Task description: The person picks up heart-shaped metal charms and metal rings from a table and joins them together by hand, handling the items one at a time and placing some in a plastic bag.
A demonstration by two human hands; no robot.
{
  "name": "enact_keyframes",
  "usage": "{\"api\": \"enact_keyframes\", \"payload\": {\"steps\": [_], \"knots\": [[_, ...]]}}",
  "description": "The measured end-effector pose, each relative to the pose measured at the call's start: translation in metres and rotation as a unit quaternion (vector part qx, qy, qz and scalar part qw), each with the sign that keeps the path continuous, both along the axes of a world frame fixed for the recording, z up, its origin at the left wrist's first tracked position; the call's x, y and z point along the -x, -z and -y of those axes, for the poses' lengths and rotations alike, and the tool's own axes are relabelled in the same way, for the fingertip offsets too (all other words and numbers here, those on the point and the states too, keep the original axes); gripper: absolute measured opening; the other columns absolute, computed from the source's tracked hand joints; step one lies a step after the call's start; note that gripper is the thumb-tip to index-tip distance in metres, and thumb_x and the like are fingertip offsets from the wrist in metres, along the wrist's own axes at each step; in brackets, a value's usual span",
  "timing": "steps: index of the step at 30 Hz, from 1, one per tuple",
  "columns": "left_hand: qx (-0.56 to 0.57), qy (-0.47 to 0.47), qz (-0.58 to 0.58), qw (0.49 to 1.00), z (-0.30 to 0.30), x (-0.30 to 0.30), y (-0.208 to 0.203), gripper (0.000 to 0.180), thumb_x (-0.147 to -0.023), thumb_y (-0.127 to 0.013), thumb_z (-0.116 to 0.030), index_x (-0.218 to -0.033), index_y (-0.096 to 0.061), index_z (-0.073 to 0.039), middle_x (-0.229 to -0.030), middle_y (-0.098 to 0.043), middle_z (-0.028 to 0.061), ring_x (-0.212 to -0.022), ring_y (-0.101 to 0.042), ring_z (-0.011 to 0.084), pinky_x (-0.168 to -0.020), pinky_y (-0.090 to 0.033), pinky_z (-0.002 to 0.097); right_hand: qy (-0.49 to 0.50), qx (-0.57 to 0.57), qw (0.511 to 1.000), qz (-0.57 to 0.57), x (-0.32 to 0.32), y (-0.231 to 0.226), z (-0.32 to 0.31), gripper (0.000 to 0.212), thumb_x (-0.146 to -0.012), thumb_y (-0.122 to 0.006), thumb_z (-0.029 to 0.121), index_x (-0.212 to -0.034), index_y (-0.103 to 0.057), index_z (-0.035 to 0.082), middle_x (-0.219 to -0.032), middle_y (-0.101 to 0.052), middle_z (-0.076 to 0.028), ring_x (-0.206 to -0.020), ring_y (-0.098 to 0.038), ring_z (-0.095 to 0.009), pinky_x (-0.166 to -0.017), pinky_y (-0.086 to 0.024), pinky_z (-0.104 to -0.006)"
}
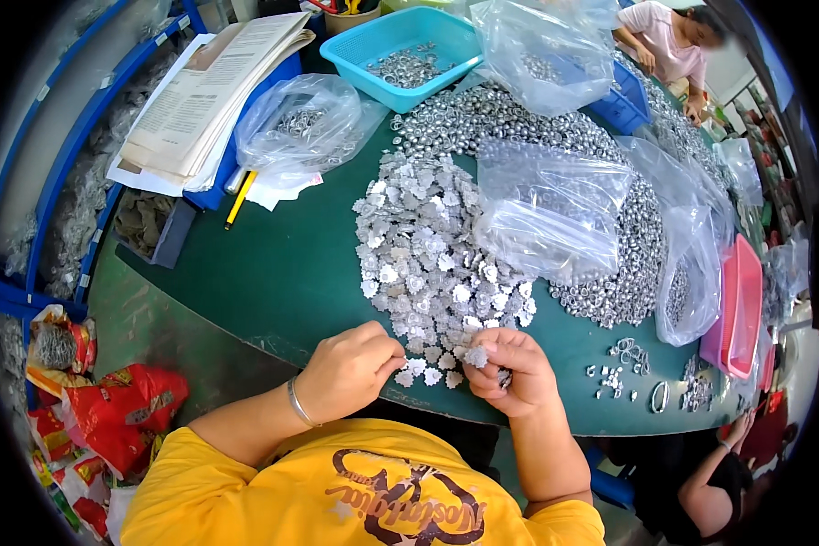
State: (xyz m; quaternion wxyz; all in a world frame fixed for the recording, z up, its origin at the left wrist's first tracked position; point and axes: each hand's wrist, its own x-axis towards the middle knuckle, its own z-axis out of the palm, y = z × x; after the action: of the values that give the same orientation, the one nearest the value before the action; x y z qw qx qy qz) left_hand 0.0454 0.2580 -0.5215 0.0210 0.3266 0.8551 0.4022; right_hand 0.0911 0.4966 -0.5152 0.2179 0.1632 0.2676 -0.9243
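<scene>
A heap of flat silver metal pieces with jagged, leaf-like edges (419, 237) lies on the green table in front of me. My right hand (519, 371) is closed at the heap's near edge, pinching one jagged metal piece (476, 357) between thumb and finger. Another small dark metal bit (504, 377) shows among its curled fingers. To the left, my left hand (353, 369) is closed too, its fingertips pressed together beside a few loose jagged pieces (430, 375). Whatever those fingertips may hold is hidden. A bracelet (300, 404) circles my left wrist.
Behind the heap spread many small metal rings (519, 123), partly under clear plastic bags (555, 214). A turquoise basket (355, 59) stands at the back, a pink basket (737, 309) at right. Papers (209, 100) lie far left. Other people (669, 41) work at right.
</scene>
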Motion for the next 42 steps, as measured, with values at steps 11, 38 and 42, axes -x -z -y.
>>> {"api": "enact_keyframes", "payload": {"steps": [11, 38, 42], "knots": [[-0.183, 0.025, 0.293, 0.938, 0.011, 0.006, 0.002, 0.003, -0.088, -0.065, -0.004, -0.089, -0.065, -0.001, -0.091, -0.064, 0.0085, -0.072, -0.060, 0.0162, -0.061, -0.048, 0.0260, -0.018, -0.639, 0.717, -0.276, -0.006, -0.013, 0.021, 0.009, -0.082, -0.072, 0.007, -0.087, -0.070, 0.001, -0.074, -0.067, -0.011, -0.060, -0.062, -0.018, -0.056, -0.050, -0.0298], [-0.014, 0.048, -0.033, 0.998, -0.009, 0.011, -0.002, 0.017, -0.075, -0.076, -0.008, -0.090, -0.067, -0.006, -0.077, -0.058, 0.0076, -0.066, -0.061, 0.0272, -0.058, -0.051, 0.0347, -0.027, -0.776, 0.520, -0.356, -0.017, -0.013, 0.012, 0.010, -0.075, -0.075, 0.009, -0.083, -0.069, 0.007, -0.068, -0.059, -0.006, -0.060, -0.060, -0.026, -0.052, -0.049, -0.0360], [-0.016, 0.038, -0.046, 0.998, -0.011, 0.010, 0.000, 0.016, -0.076, -0.076, -0.007, -0.089, -0.067, -0.005, -0.077, -0.058, 0.0079, -0.065, -0.061, 0.0268, -0.058, -0.050, 0.0344, -0.022, -0.768, 0.526, -0.365, -0.018, -0.007, 0.015, 0.009, -0.077, -0.074, 0.009, -0.083, -0.069, 0.005, -0.069, -0.062, -0.007, -0.062, -0.061, -0.024, -0.053, -0.048, -0.0339]]}}
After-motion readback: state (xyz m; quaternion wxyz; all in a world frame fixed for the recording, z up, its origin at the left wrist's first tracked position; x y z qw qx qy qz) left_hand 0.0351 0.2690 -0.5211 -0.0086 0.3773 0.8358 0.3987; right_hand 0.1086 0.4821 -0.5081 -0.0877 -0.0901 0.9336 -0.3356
